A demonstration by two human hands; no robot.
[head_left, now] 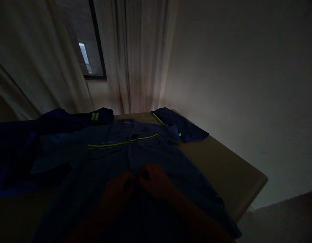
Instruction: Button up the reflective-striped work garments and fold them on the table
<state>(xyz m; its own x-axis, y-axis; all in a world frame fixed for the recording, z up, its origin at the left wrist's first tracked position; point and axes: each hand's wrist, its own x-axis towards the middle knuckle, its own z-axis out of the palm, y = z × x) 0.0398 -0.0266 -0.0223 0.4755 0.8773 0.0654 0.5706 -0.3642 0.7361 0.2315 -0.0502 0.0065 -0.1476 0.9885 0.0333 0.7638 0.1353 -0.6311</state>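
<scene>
A dark blue work shirt (105, 163) with a yellow-green stripe across its chest lies spread out, front up, its collar at the far end. Over the middle of its front opening, my left hand (122, 187) and my right hand (154, 179) come together, nearly touching. Both are closed in a pinch on the shirt's front edge. Whether a button sits between the fingertips is too dark to see. The chest stripe runs just beyond my hands.
The shirt lies on a brown table (222, 168) whose corner juts out at the right. Darker blue clothing (16, 145) is heaped at the left, and another folded blue garment (181, 123) lies at the back right. Behind are curtains (143, 57), a window (95, 60) and a pale wall (234, 84).
</scene>
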